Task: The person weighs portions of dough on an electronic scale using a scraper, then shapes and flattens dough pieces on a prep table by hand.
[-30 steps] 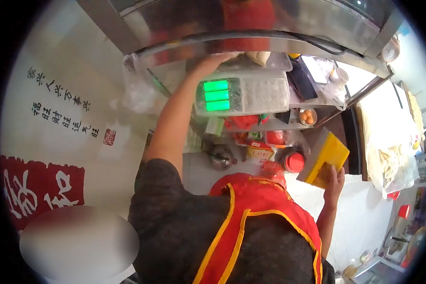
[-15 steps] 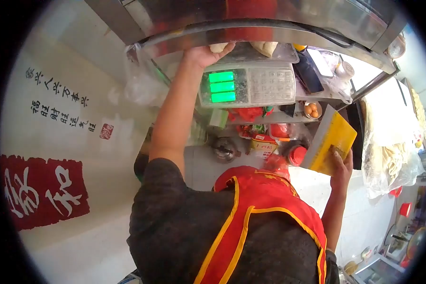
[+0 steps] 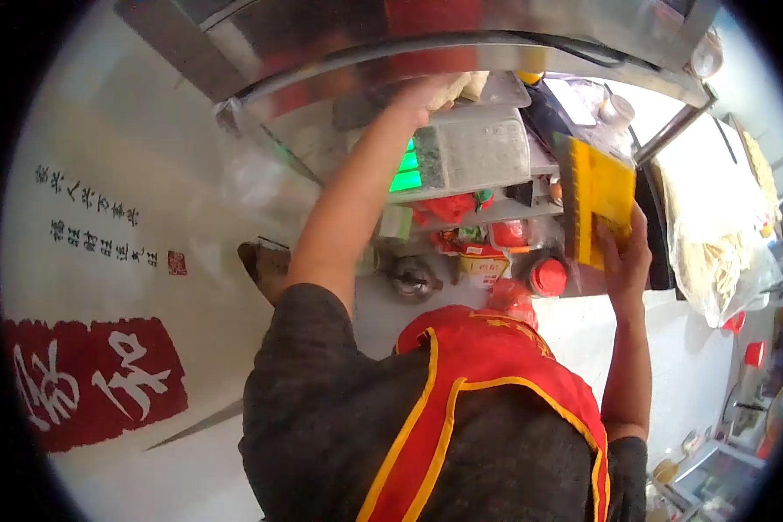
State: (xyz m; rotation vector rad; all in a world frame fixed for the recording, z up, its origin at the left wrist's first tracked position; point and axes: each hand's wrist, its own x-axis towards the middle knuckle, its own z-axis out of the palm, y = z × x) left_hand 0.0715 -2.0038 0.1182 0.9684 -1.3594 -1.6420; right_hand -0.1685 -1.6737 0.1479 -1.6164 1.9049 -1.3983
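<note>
My left hand (image 3: 420, 97), blurred, reaches over the platform of a weighing scale (image 3: 478, 157) and closes on a piece of pale dough (image 3: 449, 92). Another dough piece (image 3: 475, 86) lies beside it on the metal weighing tray (image 3: 505, 90). My left forearm partly covers the scale's green display (image 3: 406, 165). In my right hand (image 3: 626, 252) is a yellow dough scraper (image 3: 607, 196), held upright by its lower right part, its metal edge to the left. The scraper is to the right of the scale, apart from it.
A metal-framed cabinet (image 3: 461, 61) overhangs the tray. Below the scale are a red-lidded jar (image 3: 548, 277), packets (image 3: 483, 263) and a round metal container (image 3: 413, 278). At right, a plastic sheet (image 3: 713, 235) covers pale dough strips. A phone (image 3: 571, 103) lies behind the scraper.
My left hand has moved right across the tray with the dough, and the forearm now covers part of the display. My right hand has raised the scraper and turned it more upright.
</note>
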